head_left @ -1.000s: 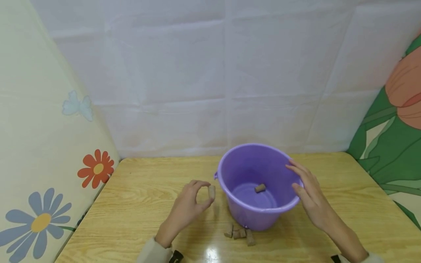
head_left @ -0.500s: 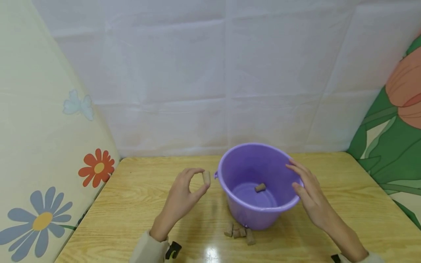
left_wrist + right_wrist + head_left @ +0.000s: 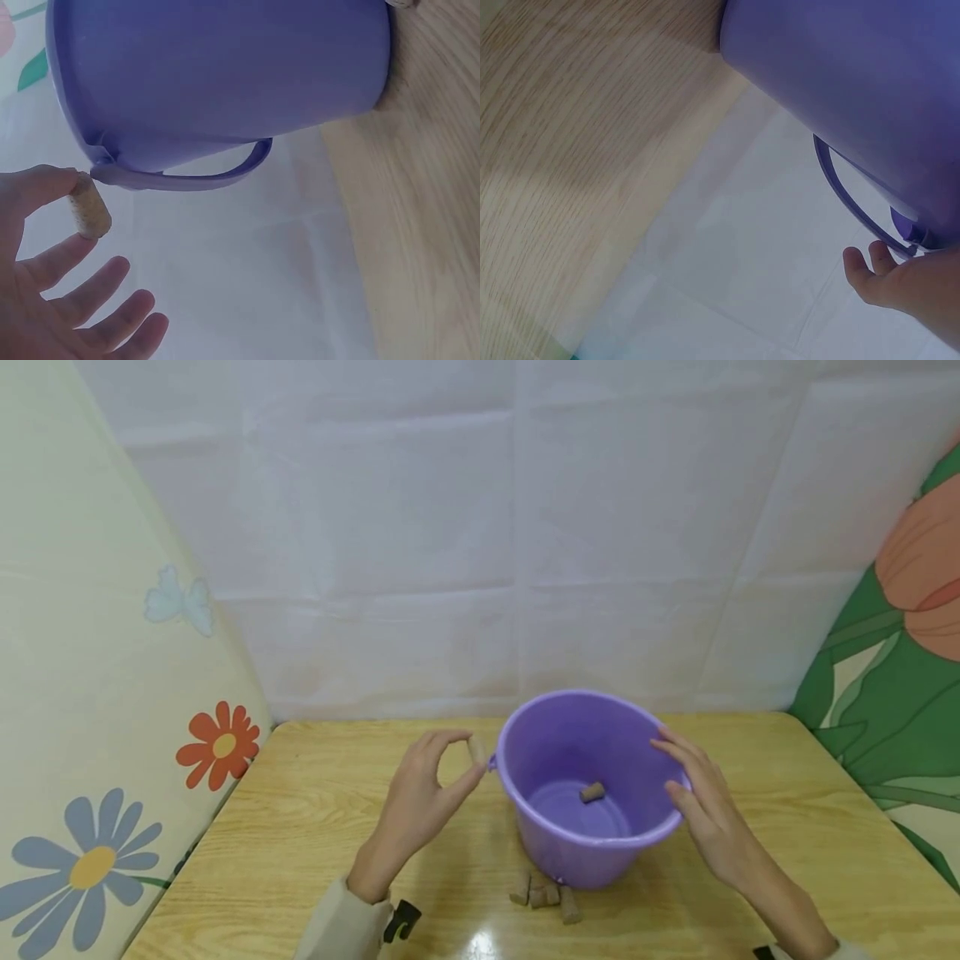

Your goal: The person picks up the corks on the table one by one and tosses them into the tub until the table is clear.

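In the head view, my left hand (image 3: 420, 793) pinches a cork (image 3: 477, 750) between thumb and fingertip, just left of the purple bucket (image 3: 577, 852). The left wrist view shows that cork (image 3: 90, 206) close to where the bucket's handle (image 3: 202, 181) joins the rim, the other fingers spread apart. My right hand (image 3: 712, 827) holds the bucket's right rim, thumb and fingers reaching over it. Two of its fingers (image 3: 862, 274) show outside the bucket in the right wrist view. One cork (image 3: 592, 792) lies on the bucket's floor.
Several corks (image 3: 545, 894) lie in a small group on the wooden table (image 3: 315, 827), at the foot of the bucket's near side. A white sheet (image 3: 390, 552) hangs behind the table. Flower-patterned panels (image 3: 82, 677) flank it on both sides.
My left hand has moved away from me, farther up the bucket's left side, with the cork still pinched. The right hand and the bucket have stayed in place.
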The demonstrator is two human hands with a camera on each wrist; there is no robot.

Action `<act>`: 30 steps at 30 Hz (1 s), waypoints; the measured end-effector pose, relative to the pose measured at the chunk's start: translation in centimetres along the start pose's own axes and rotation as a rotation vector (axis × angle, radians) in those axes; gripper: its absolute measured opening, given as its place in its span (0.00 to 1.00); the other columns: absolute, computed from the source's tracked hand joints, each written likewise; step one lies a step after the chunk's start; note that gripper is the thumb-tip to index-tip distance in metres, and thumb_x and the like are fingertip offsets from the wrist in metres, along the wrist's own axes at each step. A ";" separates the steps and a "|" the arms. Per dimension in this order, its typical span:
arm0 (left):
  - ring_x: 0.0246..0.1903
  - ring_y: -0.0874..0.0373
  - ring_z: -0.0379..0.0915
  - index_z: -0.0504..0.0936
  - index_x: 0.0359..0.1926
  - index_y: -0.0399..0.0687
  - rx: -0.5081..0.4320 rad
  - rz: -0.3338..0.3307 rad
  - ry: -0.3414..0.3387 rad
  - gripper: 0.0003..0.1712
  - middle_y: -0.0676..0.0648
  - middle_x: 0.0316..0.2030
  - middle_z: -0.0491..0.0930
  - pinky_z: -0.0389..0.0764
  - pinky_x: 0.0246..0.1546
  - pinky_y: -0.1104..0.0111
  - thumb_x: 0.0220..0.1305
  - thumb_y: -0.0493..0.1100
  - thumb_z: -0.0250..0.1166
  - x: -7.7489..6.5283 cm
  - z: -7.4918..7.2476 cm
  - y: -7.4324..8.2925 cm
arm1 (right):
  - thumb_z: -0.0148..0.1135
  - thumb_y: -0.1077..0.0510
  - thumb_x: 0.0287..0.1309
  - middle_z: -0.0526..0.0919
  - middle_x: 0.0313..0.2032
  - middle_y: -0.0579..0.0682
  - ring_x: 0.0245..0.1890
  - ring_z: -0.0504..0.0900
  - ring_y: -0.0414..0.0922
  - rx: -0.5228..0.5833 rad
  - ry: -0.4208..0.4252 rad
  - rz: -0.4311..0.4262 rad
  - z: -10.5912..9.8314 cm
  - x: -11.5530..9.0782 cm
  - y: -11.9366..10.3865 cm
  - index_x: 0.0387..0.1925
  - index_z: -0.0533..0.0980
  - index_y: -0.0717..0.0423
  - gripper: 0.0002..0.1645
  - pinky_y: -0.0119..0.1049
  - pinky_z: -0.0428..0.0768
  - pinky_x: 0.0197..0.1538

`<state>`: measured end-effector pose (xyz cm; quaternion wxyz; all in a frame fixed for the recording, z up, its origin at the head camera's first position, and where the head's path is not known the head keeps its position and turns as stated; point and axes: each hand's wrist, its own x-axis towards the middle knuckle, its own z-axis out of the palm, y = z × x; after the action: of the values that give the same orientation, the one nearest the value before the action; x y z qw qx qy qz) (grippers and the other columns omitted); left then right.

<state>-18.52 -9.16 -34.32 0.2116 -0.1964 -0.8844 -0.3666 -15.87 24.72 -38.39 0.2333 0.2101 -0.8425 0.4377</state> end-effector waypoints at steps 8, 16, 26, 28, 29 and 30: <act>0.57 0.47 0.74 0.81 0.53 0.44 -0.032 0.057 0.010 0.23 0.43 0.53 0.81 0.77 0.58 0.50 0.59 0.48 0.72 0.7 1.0 1.4 | 0.46 0.70 0.67 0.62 0.72 0.55 0.72 0.52 0.27 0.005 0.001 0.003 0.0 -0.1 0.0 0.68 0.67 0.56 0.29 0.18 0.46 0.68; 0.48 0.54 0.76 0.82 0.51 0.45 0.013 0.112 -0.026 0.22 0.45 0.48 0.82 0.82 0.45 0.65 0.59 0.49 0.71 0.7 2.8 2.4 | 0.45 0.70 0.66 0.62 0.73 0.52 0.72 0.52 0.28 0.016 0.004 0.000 0.3 -0.3 0.0 0.68 0.68 0.57 0.29 0.19 0.46 0.68; 0.60 0.46 0.71 0.81 0.54 0.48 -0.073 0.012 -0.097 0.23 0.42 0.59 0.75 0.82 0.52 0.55 0.59 0.50 0.71 0.9 3.8 3.4 | 0.44 0.68 0.68 0.61 0.73 0.59 0.73 0.51 0.28 0.005 -0.006 0.008 0.1 -0.2 0.0 0.69 0.66 0.56 0.29 0.20 0.44 0.69; 0.60 0.46 0.71 0.81 0.54 0.49 -0.077 0.002 -0.099 0.23 0.42 0.59 0.74 0.82 0.52 0.54 0.59 0.50 0.71 0.9 3.8 3.4 | 0.44 0.68 0.68 0.60 0.73 0.59 0.73 0.51 0.28 0.005 -0.012 0.015 0.1 -0.2 -0.1 0.69 0.66 0.56 0.29 0.20 0.44 0.69; 0.60 0.46 0.71 0.81 0.54 0.48 -0.081 -0.002 -0.099 0.23 0.42 0.60 0.74 0.82 0.52 0.54 0.60 0.50 0.71 0.9 3.8 3.4 | 0.44 0.67 0.69 0.60 0.73 0.59 0.73 0.51 0.28 0.007 -0.013 0.019 0.1 -0.2 -0.1 0.69 0.66 0.56 0.28 0.20 0.44 0.69; 0.60 0.47 0.71 0.81 0.54 0.48 -0.085 -0.007 -0.102 0.23 0.42 0.60 0.74 0.82 0.53 0.54 0.60 0.50 0.70 0.9 3.9 3.4 | 0.44 0.67 0.69 0.60 0.73 0.59 0.73 0.51 0.28 0.007 -0.014 0.019 0.1 -0.2 -0.1 0.69 0.66 0.56 0.28 0.20 0.44 0.69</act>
<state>-18.44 -3.96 -34.44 0.1565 -0.2205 -0.8783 -0.3943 -15.68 24.59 -38.51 0.2225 0.2058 -0.8446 0.4413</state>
